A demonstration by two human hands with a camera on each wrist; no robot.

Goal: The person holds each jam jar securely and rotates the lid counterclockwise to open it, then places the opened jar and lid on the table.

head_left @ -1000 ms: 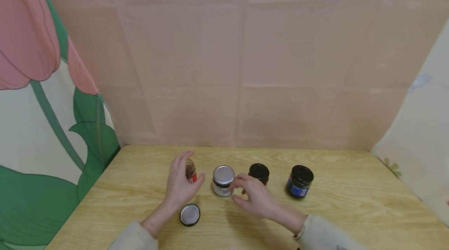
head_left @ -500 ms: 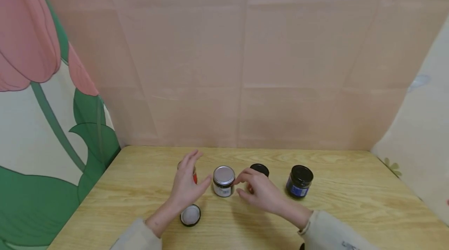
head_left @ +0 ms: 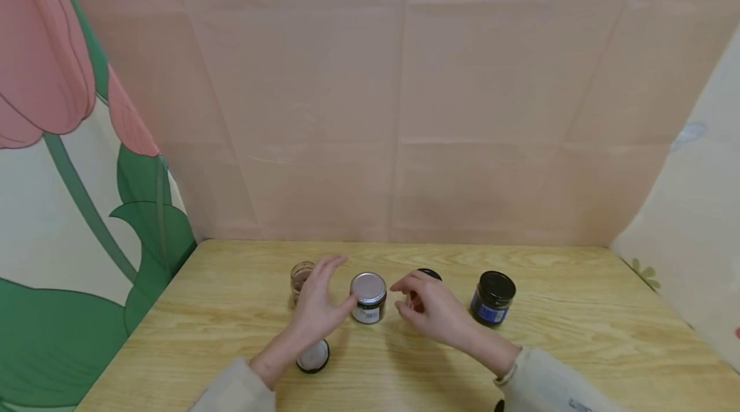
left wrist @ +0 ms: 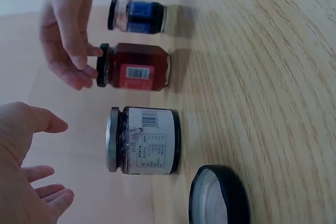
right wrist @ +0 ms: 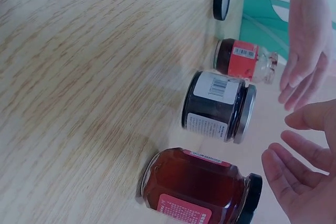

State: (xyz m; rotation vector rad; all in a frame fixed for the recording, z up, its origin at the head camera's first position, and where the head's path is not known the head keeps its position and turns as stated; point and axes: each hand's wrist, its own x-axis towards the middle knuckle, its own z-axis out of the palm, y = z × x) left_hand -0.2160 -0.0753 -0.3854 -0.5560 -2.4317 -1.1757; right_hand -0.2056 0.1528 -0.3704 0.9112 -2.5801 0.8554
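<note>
My left hand (head_left: 320,309), fingers spread and bent a little, hovers at the left of a jar with a silver lid (head_left: 368,288). That jar (left wrist: 151,141) has a white barcode label and dark contents. On its other side is my right hand (head_left: 437,313), fingers loosely curved and nothing in them. Partly hidden behind the right hand stands a black-lidded jar of dark red contents (right wrist: 191,179). The lidless glass jar with a red label (right wrist: 244,60) is beyond my left hand. A black-rimmed lid (head_left: 313,358) lies inside-up on the table near my left wrist.
A black-lidded jar with a blue label (head_left: 493,299) stands to the right on the wooden table (head_left: 578,335). Behind the table hangs a plain pinkish cloth (head_left: 399,110), with a tulip-patterned cloth (head_left: 52,206) at the left.
My left hand has moved right, from the lidless jar towards the silver-lidded jar, uncovering the lidless one. My right hand has drawn back slightly to the right, away from the silver-lidded jar.
</note>
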